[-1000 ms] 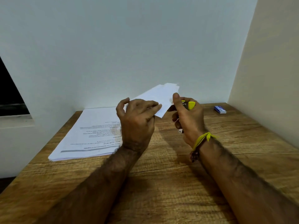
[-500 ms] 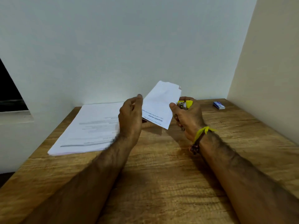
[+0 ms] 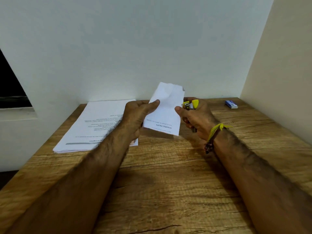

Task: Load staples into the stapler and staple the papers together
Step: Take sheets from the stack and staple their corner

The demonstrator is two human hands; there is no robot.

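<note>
My left hand (image 3: pixel 138 115) holds a small set of white printed sheets (image 3: pixel 166 108) upright above the table, thumb on their left edge. Just right of them, my right hand (image 3: pixel 196 118) grips a small yellow stapler (image 3: pixel 190 104), its metal nose pointing up beside the sheets' right edge. My right thumb touches that edge. A yellow thread is tied round my right wrist. Whether the stapler's jaws are around the sheets cannot be told.
A thick stack of printed paper (image 3: pixel 94 127) lies on the wooden table (image 3: pixel 168 183) at the left, under my left forearm. A small blue staple box (image 3: pixel 231 104) lies at the far right near the beige side wall. A white wall closes the back.
The held sheets have swung from flat and tilted to upright between my hands. My left hand turned to grip them from the left. The stapler stayed close by on the right.
</note>
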